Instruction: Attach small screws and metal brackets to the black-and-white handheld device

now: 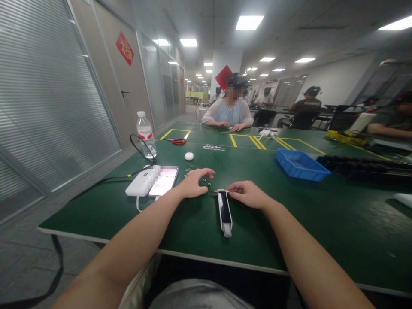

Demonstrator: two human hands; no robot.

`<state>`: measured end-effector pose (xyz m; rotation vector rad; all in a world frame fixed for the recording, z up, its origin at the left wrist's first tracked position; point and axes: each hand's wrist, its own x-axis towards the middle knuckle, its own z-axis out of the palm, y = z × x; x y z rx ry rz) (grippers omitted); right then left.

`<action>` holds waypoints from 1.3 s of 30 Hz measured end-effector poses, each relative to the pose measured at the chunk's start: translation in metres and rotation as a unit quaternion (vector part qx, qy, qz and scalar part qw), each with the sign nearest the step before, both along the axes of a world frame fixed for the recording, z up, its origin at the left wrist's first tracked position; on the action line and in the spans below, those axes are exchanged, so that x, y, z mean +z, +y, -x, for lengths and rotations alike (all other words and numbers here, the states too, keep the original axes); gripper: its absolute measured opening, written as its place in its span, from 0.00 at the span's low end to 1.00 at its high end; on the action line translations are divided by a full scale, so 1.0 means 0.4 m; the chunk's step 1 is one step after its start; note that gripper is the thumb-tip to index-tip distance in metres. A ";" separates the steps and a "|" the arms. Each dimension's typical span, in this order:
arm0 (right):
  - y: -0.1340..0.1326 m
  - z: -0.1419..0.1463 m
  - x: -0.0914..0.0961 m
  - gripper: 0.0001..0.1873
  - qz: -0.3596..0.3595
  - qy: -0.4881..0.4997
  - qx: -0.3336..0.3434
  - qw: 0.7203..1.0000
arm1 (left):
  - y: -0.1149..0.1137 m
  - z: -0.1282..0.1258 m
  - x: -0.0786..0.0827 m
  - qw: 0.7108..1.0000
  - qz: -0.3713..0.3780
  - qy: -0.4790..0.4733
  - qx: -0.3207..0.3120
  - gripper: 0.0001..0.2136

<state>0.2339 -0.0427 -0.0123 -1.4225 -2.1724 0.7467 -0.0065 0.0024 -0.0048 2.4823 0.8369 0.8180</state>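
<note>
In front of me on the green table lies a long, narrow device (225, 210) with a white frame and a dark middle. A thin rod (214, 191) sticks out crosswise at its far end. There my right hand (247, 193) is closed, its fingertips pinching the rod's right end; the exact grip is partly hidden. My left hand (194, 183) is open, thumb and fingers apart, with nothing visible between them. Close to its fingertips are small metal rings or nuts (209, 184). Several more tiny parts (189, 168) lie just beyond that hand.
Left of my arm are a phone (165, 181), a white power bank (138, 183) with cables and a water bottle (146, 135). Farther off lie a white case (189, 156) and red-handled scissors (179, 141). A blue tray (301, 165) stands right. A person (229, 109) sits opposite.
</note>
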 end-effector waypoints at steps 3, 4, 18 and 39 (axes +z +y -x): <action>-0.002 0.001 0.003 0.13 0.001 -0.005 -0.004 1.000 | 0.009 0.002 -0.004 0.998 -0.007 0.001 0.056 0.27; -0.002 0.001 0.003 0.13 0.002 -0.006 -0.003 1.000 | 0.013 0.002 -0.008 0.996 -0.015 0.007 0.084 0.26; 0.004 0.001 -0.008 0.14 -0.008 -0.016 0.000 1.000 | 0.010 0.004 -0.014 0.965 -0.058 0.148 0.210 0.19; 0.008 0.015 0.004 0.17 -0.060 0.162 -0.069 0.983 | -0.065 -0.081 0.000 0.986 -0.156 -0.037 0.041 0.08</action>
